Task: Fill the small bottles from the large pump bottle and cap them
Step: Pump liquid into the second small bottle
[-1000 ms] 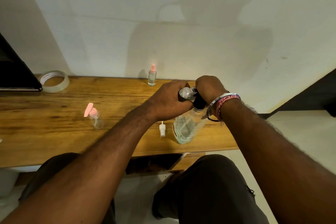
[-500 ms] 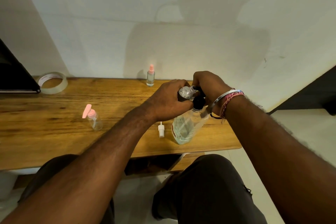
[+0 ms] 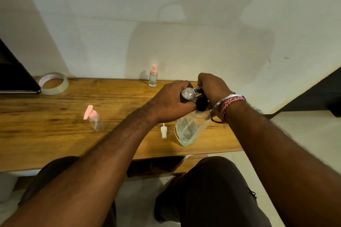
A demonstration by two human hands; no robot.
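**Describer:** Hands meet above the near right part of the brown wooden table [image 3: 55,134]. Your left hand [image 3: 169,103] curls around a small clear bottle [image 3: 187,93] speckled with bubbles, held on its side. Your right hand [image 3: 212,88], with a metal bangle and red threads at the wrist, curls over the black pump head [image 3: 201,104] of the large clear pump bottle [image 3: 188,129].

**Operator:** Which way does the small bottle lie from the pump?

**Describer:** Just left of it, at nozzle height. Its long axis runs roughly left to right, with the mouth end towards your right hand. The large bottle leans, its base towards you and its neck tilted away and to the right. Your left hand is nearer the small bottle; your right is the one placed to press.

**Operator:** Is the nozzle in the mouth?

**Describer:** I cannot tell. Your fingers cover the join, so it may be seated or only close. The liquid level in the small bottle is also hard to read.

**Operator:** What else is out?

**Describer:** A small white cap [image 3: 163,131] lies just left of the large bottle's base, probably for the bottle you hold. A clear bottle with a pink pump top [image 3: 95,119] stands further left. A slim clear bottle with a pink spray cap [image 3: 153,77] stands by the wall. A roll of clear tape [image 3: 53,83] sits far left.
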